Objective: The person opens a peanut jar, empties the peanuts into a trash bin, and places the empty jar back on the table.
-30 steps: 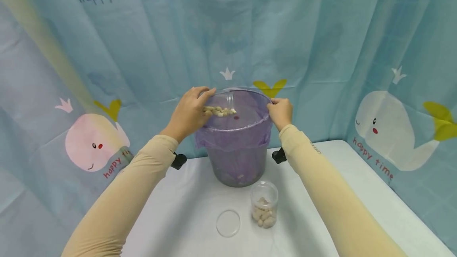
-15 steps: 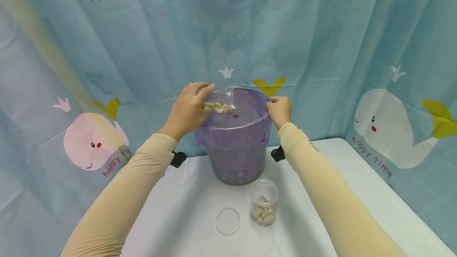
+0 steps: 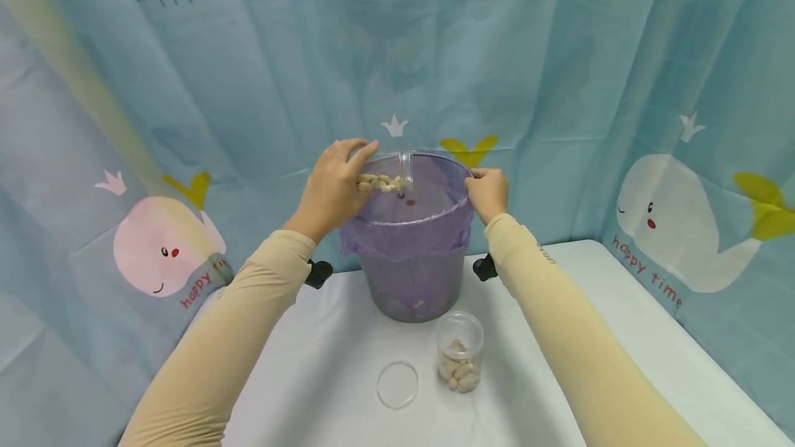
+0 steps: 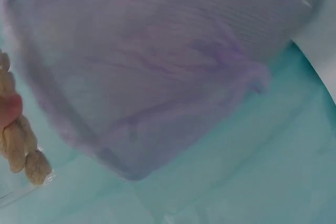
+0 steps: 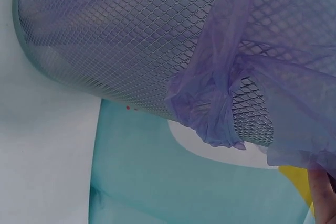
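On the white tabletop [image 3: 329, 371], a clear, round plastic lid [image 3: 397, 385] lies near an upright, clear plastic jar of tan peanuts [image 3: 459, 357]. Beyond stands a round metal-mesh bin [image 3: 410, 292] lined with a purple plastic bag [image 3: 406, 240]. The right hand [image 3: 488, 193] grips its rim; well apart, the left hand [image 3: 334, 185] holds a second clear peanut jar [image 3: 391, 176] sideways over its mouth. Behind hangs a blue whale-print curtain [image 3: 484, 74].

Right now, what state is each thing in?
Held jar: tipped sideways, uncapped, peanuts inside
Standing jar: upright, part-filled, cap unclear
Clear lid: flat on table
Mesh bin: upright, lined
Purple bag: draped over rim
Left hand: gripping held jar
Right hand: gripping purple bag at rim
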Tool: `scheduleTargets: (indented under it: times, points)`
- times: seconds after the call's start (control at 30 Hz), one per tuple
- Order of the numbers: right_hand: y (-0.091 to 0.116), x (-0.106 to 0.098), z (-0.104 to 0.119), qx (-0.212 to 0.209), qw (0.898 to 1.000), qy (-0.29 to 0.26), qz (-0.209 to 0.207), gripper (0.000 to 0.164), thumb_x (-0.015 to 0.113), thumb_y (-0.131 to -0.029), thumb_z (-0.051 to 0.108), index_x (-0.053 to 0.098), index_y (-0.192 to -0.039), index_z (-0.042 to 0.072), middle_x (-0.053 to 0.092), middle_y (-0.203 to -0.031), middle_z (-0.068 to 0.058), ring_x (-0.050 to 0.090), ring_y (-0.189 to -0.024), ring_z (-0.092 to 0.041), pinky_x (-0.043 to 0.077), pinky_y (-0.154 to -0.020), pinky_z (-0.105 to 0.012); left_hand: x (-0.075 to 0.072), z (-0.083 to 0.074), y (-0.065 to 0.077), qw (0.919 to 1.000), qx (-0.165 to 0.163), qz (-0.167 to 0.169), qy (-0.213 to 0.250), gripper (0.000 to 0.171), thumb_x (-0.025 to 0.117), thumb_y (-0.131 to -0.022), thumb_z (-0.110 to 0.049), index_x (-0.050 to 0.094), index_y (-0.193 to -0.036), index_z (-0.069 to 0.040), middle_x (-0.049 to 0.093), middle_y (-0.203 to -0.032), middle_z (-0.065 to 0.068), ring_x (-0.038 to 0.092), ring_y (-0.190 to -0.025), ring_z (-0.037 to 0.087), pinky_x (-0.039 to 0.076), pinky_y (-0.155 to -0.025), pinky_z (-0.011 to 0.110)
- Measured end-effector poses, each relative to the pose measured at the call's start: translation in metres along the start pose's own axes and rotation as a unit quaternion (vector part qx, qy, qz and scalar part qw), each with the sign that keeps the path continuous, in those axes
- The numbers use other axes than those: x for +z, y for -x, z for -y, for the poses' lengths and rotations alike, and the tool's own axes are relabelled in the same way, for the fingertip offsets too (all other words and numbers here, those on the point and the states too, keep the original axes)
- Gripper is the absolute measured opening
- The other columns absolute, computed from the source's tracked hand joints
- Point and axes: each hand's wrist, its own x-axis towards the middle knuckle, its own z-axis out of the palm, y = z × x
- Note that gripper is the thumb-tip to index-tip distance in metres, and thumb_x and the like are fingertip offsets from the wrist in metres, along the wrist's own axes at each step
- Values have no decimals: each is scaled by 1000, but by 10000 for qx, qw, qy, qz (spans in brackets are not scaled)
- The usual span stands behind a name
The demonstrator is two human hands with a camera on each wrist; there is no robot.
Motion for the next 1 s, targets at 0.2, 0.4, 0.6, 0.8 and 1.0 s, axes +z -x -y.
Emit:
scheduleTargets:
  times: [0.2,0.4,0.6,0.8,1.0]
  points:
    - [-2,-3,0,38,10000,50,-4,37,53,-97,11,63,-131,2,65,-132,-16,44,-52,-9,40,-55,-20,6,2,0,9993,252,229,-137,61,66,-82,5,52,-141,-7,56,-136,22,53,-128,40,37,-119,48]
    - [-1,-3,0,-3,9999,88,-81,36,54,-96,11,63,-130,2,65,-132,-16,53,-66,-12,44,-62,-21,6,1,1,9994,58,328,-38,63,67,-83,2,50,-142,-8,53,-139,22,50,-132,40,34,-121,49]
    - [0,-3,-1,36,10000,16,-51,36,54,-96,10,63,-131,1,65,-132,-17,59,-80,-20,46,-68,-23,9,4,2,9994,122,286,-133,60,67,-83,3,52,-140,-8,55,-137,22,52,-129,40,35,-121,48]
    - [1,-4,-2,63,9999,28,-82,36,55,-96,11,63,-130,1,66,-131,-17,57,-75,-17,45,-66,-22,10,2,2,9997,87,205,-98,61,67,-83,2,51,-141,-8,54,-138,22,51,-130,40,32,-123,48]
    - [1,-5,0,-38,10000,66,-61,36,54,-96,11,63,-130,1,66,-130,-17,51,-65,-13,44,-63,-22,6,1,-2,9997,113,-183,-75,66,76,-78,1,53,-139,-7,55,-136,23,52,-128,41,35,-120,49]
